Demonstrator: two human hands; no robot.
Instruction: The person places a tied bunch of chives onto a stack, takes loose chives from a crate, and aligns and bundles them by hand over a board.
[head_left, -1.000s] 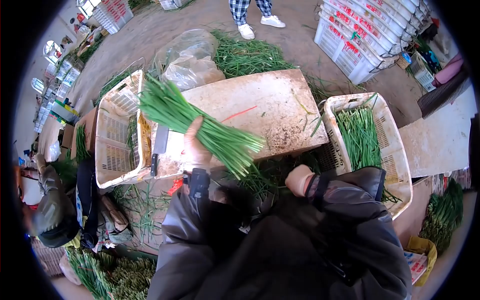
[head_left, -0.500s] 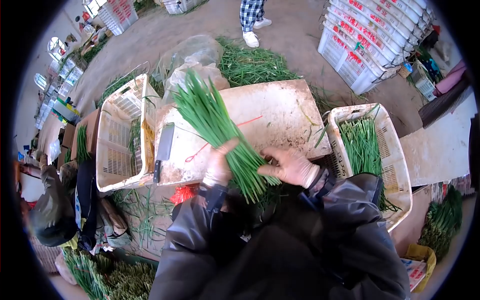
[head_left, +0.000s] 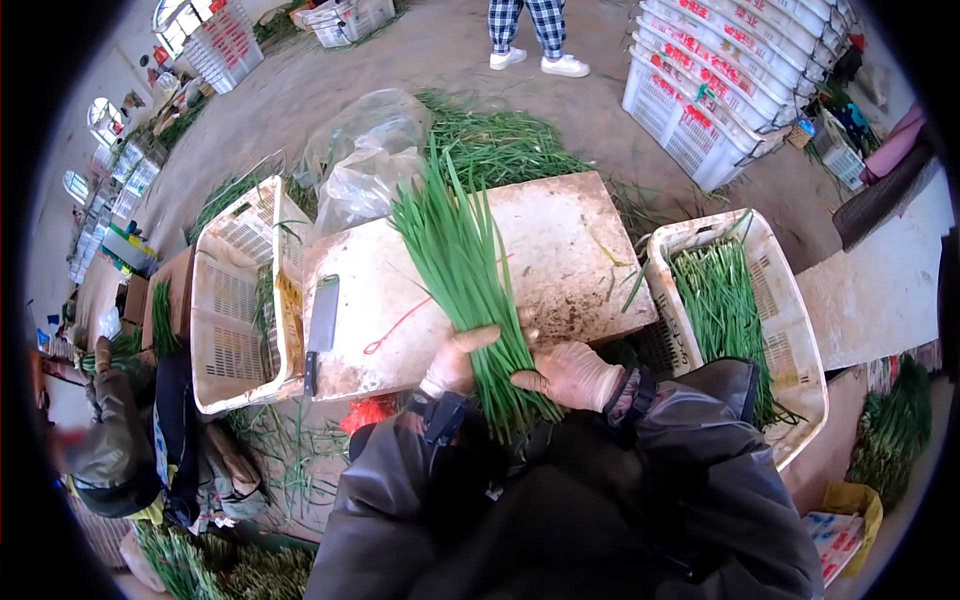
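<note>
A thick bunch of garlic chives (head_left: 455, 250) slants over the near edge of the stained white board (head_left: 560, 240), leaf tips pointing away from me. My left hand (head_left: 455, 362), gloved, is wrapped round its lower part from the left. From the right, my right hand (head_left: 572, 374), also gloved, closes on the bunch, thumb across the front and fingers partly hidden behind the stems. Left of the hands, a red tie (head_left: 400, 325) lies on the board, partly under the bunch. A cleaver (head_left: 322, 325) rests along the board's left edge.
A white crate (head_left: 205, 340) stands left; another crate (head_left: 815, 400) with chives is on the right. Beyond the board lie a clear plastic bag (head_left: 370, 150) and loose greens (head_left: 510, 145). Stacked crates (head_left: 680, 120) stand back right. One person's legs (head_left: 545, 25) show; another person (head_left: 115, 440) is at left.
The bunch has turned more upright and come slightly nearer me, both hands moving with it. My right hand has closed further round the stems. The far person's legs have shifted right.
</note>
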